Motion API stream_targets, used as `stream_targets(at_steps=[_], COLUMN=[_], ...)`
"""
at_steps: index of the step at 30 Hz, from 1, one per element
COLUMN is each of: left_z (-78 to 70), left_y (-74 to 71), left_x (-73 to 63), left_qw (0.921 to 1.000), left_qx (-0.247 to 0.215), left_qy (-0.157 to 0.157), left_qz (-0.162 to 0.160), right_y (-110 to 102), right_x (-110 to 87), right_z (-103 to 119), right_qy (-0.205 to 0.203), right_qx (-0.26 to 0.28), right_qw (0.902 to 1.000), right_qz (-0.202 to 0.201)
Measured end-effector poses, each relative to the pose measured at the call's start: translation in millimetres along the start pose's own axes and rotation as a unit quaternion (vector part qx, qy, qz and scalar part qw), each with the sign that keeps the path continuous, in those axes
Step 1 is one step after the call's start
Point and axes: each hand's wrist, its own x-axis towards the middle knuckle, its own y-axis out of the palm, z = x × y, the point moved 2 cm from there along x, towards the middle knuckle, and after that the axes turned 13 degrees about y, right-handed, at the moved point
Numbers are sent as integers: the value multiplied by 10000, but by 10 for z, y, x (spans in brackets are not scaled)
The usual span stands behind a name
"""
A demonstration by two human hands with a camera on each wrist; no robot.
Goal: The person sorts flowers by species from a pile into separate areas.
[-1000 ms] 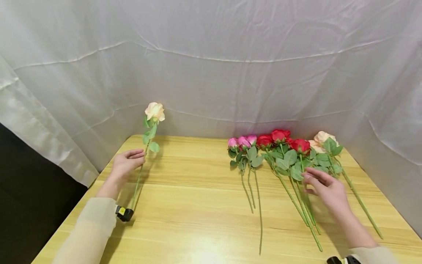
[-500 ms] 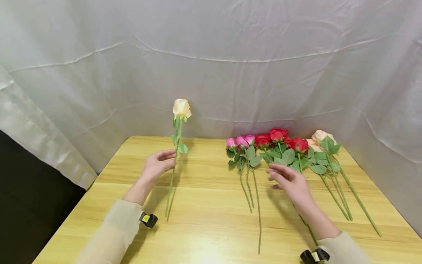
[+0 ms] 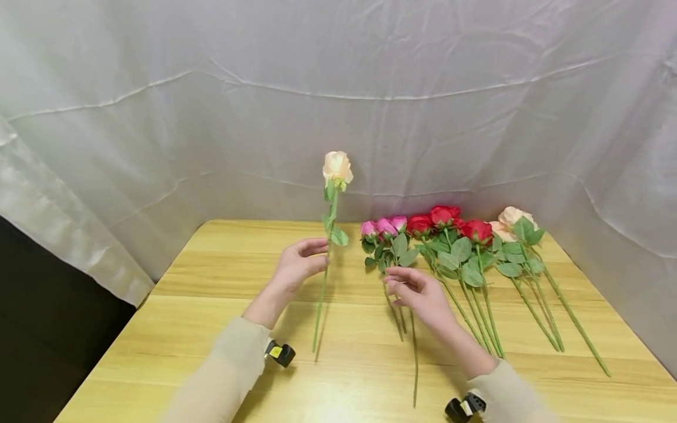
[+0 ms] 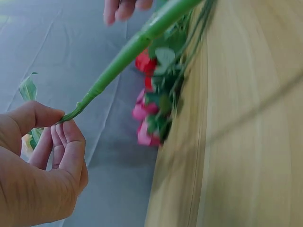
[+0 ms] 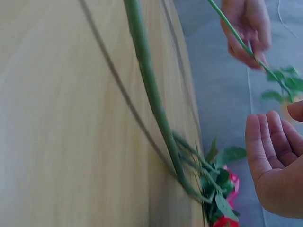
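Observation:
My left hand (image 3: 301, 263) pinches the green stem of a peach rose (image 3: 337, 168) between thumb and fingers, holding it nearly upright over the middle of the table. In the left wrist view the stem (image 4: 123, 57) runs up past the thumb and fingertips. My right hand (image 3: 418, 294) hovers over the stems of the pink roses (image 3: 387, 228), its fingers loosely bent with nothing in them. From the right wrist, that same right hand (image 5: 279, 161) shows a bare palm, with the left hand (image 5: 248, 30) and its rose beyond.
Red roses (image 3: 445, 216) lie right of the pink ones, stems toward me. Farther right are more peach roses (image 3: 514, 218) with long stems. All rest on a wooden table (image 3: 238, 282), with a grey cloth (image 3: 296, 129) hanging behind it.
My left hand has carried the peach rose rightward from the table's left side to its middle. My right hand has moved left, from over the red roses to over the pink stems.

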Motion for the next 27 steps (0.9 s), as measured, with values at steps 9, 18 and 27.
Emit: stream_targets(at_steps=[9,18,27], left_z=[32,77,157], left_y=[467,704,834], left_x=[52,81,109], left_qw=[9993,9974,9926], left_qx=[-340,-667,-1014], left_qy=[181,40,-10], left_qz=[31,-262,-670], right_y=[262,366,333], right_x=[31,27,32], right_z=[-55,-95,-112], right_qy=[275,650,909], right_qx=[38,359,298], right_qw=[9993,9966,9954], right_qz=[243,350,-45])
